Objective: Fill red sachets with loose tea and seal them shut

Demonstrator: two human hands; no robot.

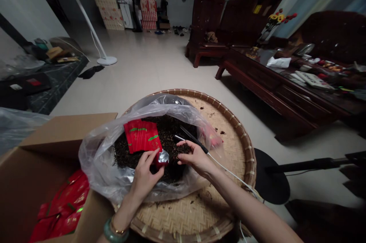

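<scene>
My left hand (pixel 147 174) holds a small red packet (pixel 163 158) whose open mouth shows a silver lining. Close to that mouth is my right hand (pixel 196 158), its thumb and fingers curled around a pinch of dark dried tea leaves (pixel 183 149). Below both hands, a large clear plastic bag (pixel 97 159) stands open, full of tea leaves (pixel 168 126). A fanned stack of red packets (pixel 141 135) lies on the leaves. Beside it rests a slim black two-armed tool (pixel 194 139) with a white cable.
The bag sits on a round woven bamboo tray (pixel 228 121) with scattered leaf bits. At left, an open cardboard box (pixel 68 130) contains red packets (pixel 67 205). A black round stand base (pixel 271 178) is at right. Farther off are a wooden table (pixel 274 86) and a white fan (pixel 107 60).
</scene>
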